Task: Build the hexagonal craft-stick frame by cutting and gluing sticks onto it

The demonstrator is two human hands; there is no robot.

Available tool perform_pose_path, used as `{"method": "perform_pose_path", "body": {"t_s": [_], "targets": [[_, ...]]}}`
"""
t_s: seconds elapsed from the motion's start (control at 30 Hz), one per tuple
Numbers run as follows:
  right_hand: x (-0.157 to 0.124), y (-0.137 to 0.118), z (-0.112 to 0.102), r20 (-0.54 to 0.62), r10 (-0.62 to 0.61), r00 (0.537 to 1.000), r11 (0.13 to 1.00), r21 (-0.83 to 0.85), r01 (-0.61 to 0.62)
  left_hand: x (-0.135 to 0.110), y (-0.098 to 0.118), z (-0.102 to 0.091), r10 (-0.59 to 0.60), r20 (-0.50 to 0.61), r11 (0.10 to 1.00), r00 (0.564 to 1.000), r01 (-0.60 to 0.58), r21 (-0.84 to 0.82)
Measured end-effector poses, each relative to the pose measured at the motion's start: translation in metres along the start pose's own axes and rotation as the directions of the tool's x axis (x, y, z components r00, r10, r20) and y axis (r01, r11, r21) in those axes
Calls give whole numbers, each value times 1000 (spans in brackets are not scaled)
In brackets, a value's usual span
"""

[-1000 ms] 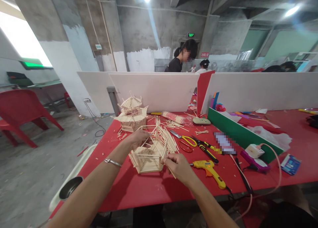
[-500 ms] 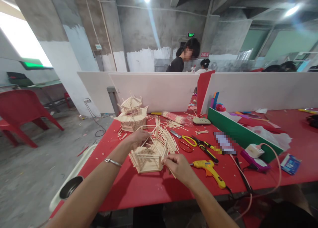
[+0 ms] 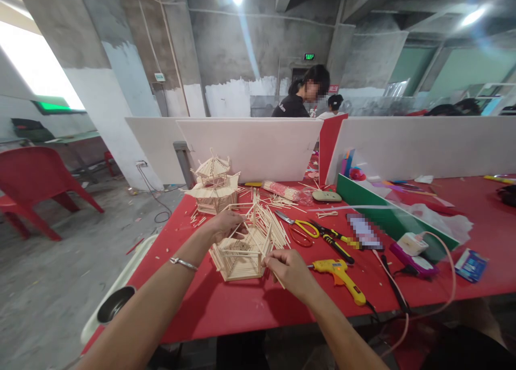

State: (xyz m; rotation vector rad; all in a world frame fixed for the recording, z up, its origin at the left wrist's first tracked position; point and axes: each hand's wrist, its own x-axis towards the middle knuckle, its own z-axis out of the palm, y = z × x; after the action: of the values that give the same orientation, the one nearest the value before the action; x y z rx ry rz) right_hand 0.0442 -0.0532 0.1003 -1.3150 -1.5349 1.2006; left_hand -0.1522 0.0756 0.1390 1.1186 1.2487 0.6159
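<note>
A partly built model of thin wooden sticks (image 3: pixel 242 270), with a many-sided slatted base and low upright posts, sits on the red table before me. My left hand (image 3: pixel 226 226) reaches over its far left side, fingers closed at a thin stick of the frame; its fingertips are partly hidden. At the model's right front corner, my right hand (image 3: pixel 287 268) pinches a slender wooden stick (image 3: pixel 279 280) that slants down past the fingers. Behind the left hand stands a tiered stick pavilion (image 3: pixel 214 190). Loose wooden sticks (image 3: pixel 271 227) lie heaped just behind the model.
To the right lie a yellow glue gun (image 3: pixel 338 276), scissors (image 3: pixel 298 225), pliers (image 3: pixel 336 244), a phone (image 3: pixel 364 231) and a purple power strip (image 3: pixel 415 262) with cables. A green board (image 3: pixel 395 217) and white partition (image 3: pixel 250 150) stand behind. A metal bowl (image 3: pixel 116 304) sits left.
Both hands and the model look still. A pale, thin streak now shows above the phone, reaching the green board. The person beyond the partition has shifted slightly right.
</note>
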Motion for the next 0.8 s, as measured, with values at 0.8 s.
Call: {"method": "perform_pose_path", "body": {"t_s": [0.8], "targets": [[-2, -3, 0, -6, 15, 1000, 1000, 13, -15, 2, -2, 0, 8, -8, 1000, 1000, -8, 4]]}}
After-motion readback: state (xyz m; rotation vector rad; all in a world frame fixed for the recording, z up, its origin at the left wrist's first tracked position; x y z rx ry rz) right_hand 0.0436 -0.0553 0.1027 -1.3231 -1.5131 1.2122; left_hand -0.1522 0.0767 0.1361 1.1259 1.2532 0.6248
